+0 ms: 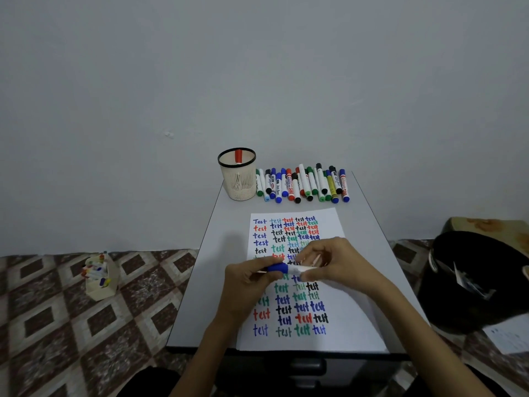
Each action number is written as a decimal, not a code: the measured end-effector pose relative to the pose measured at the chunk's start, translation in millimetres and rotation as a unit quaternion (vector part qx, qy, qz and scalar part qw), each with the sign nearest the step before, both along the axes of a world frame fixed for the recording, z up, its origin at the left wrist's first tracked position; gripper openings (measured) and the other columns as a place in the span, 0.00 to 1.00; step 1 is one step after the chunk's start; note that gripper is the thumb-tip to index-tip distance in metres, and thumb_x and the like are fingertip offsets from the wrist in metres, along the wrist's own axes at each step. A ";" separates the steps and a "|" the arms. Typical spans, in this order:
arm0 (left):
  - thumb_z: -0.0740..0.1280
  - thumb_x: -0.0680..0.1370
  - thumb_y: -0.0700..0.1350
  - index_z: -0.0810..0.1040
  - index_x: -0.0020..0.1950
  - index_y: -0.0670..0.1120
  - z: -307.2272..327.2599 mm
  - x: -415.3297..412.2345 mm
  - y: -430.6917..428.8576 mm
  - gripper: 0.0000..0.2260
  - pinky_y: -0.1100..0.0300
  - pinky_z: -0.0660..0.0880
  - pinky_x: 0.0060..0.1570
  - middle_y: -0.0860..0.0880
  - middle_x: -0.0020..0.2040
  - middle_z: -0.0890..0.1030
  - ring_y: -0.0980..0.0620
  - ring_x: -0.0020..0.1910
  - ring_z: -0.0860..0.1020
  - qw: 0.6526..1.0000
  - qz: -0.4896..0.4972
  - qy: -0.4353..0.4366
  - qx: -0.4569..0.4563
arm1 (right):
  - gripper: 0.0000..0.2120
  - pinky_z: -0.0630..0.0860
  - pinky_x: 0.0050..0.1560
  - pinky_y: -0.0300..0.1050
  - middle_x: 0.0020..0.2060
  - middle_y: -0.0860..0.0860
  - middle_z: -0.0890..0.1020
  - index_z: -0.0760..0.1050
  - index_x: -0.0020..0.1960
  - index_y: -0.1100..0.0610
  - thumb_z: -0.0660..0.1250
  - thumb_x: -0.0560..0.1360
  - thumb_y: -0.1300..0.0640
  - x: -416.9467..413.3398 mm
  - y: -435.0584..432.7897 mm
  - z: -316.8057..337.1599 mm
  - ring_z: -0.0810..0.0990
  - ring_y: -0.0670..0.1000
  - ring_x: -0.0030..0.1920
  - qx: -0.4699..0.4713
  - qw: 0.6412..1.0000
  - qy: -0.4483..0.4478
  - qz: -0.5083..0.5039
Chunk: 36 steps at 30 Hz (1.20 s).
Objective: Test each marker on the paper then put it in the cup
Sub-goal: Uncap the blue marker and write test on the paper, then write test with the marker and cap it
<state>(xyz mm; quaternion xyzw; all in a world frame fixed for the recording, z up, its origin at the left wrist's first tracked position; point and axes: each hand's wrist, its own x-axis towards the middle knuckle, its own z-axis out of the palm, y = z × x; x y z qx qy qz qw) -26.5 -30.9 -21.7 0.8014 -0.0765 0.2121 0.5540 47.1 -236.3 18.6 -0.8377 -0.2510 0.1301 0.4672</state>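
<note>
Over paper [352,333], blue marker [282,267] held level: left hand [246,279] fingers pinch its cap, right hand [335,262] grips barrel. Judged uncapping; pull straight apart. The cup [237,179] stands at 11 o'clock.

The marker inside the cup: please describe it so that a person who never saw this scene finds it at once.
At the far left corner of the small grey table stands a cream mesh cup with a black rim, left of a row of capped markers lying flat. Inside it one red-capped marker stands upright. It alone is in the cup.
</note>
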 end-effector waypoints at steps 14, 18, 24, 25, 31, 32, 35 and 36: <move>0.65 0.75 0.53 0.66 0.72 0.49 -14.6 16.0 2.5 0.26 0.52 0.71 0.64 0.50 0.68 0.72 0.54 0.65 0.71 0.982 0.082 0.098 0.139 | 0.29 0.79 0.42 0.43 0.42 0.56 0.79 0.63 0.70 0.55 0.71 0.73 0.65 103.9 101.1 112.3 0.80 0.52 0.40 0.053 0.957 -0.265 -0.104; 0.65 0.74 0.53 0.70 0.68 0.50 -19.4 18.4 2.5 0.23 0.52 0.71 0.64 0.51 0.68 0.72 0.55 0.64 0.72 0.981 0.093 0.095 0.138 | 0.33 0.81 0.43 0.51 0.38 0.59 0.80 0.58 0.74 0.54 0.67 0.75 0.67 131.9 136.1 133.4 0.81 0.56 0.38 0.098 0.922 -0.348 -0.141; 0.64 0.73 0.53 0.74 0.67 0.47 -23.2 22.9 4.1 0.23 0.57 0.63 0.70 0.52 0.68 0.72 0.58 0.69 0.66 0.981 0.089 0.084 0.150 | 0.26 0.79 0.38 0.51 0.36 0.57 0.78 0.60 0.72 0.56 0.63 0.77 0.67 160.5 173.7 122.5 0.78 0.55 0.35 0.148 0.904 -0.368 -0.161; 0.63 0.73 0.53 0.74 0.67 0.47 -23.9 23.6 4.7 0.23 0.59 0.62 0.70 0.54 0.67 0.71 0.59 0.69 0.65 0.981 0.089 0.083 0.152 | 0.25 0.77 0.37 0.50 0.36 0.57 0.78 0.61 0.72 0.57 0.63 0.77 0.66 164.8 177.8 117.3 0.78 0.55 0.35 0.144 0.905 -0.364 -0.164; 0.63 0.74 0.52 0.73 0.67 0.49 -25.0 24.9 5.0 0.22 0.65 0.59 0.69 0.61 0.65 0.68 0.61 0.69 0.64 0.980 0.082 0.084 0.161 | 0.13 0.67 0.67 0.57 0.38 0.54 0.81 0.70 0.63 0.58 0.59 0.79 0.62 186.7 188.3 77.3 0.77 0.55 0.38 -0.093 0.910 -0.385 -0.126; 0.63 0.74 0.52 0.73 0.67 0.49 -24.8 25.1 5.1 0.22 0.65 0.59 0.69 0.61 0.65 0.67 0.61 0.69 0.65 0.980 0.082 0.085 0.162 | 0.10 0.60 0.72 0.56 0.40 0.54 0.82 0.73 0.59 0.59 0.58 0.80 0.62 188.6 187.6 73.5 0.78 0.56 0.41 -0.114 0.908 -0.385 -0.118; 0.62 0.74 0.53 0.73 0.67 0.49 -24.0 25.0 5.2 0.22 0.61 0.61 0.70 0.62 0.65 0.67 0.60 0.69 0.65 0.979 0.082 0.089 0.163 | 0.09 0.59 0.72 0.54 0.45 0.55 0.82 0.78 0.53 0.60 0.59 0.80 0.59 194.0 181.6 65.6 0.79 0.55 0.47 -0.101 0.911 -0.384 -0.110; 0.62 0.74 0.53 0.73 0.67 0.49 -23.8 24.6 5.2 0.22 0.60 0.62 0.70 0.61 0.65 0.67 0.60 0.69 0.66 0.980 0.081 0.085 0.160 | 0.10 0.64 0.68 0.53 0.47 0.55 0.82 0.78 0.54 0.60 0.60 0.80 0.58 193.1 176.7 64.6 0.78 0.55 0.48 -0.068 0.913 -0.383 -0.121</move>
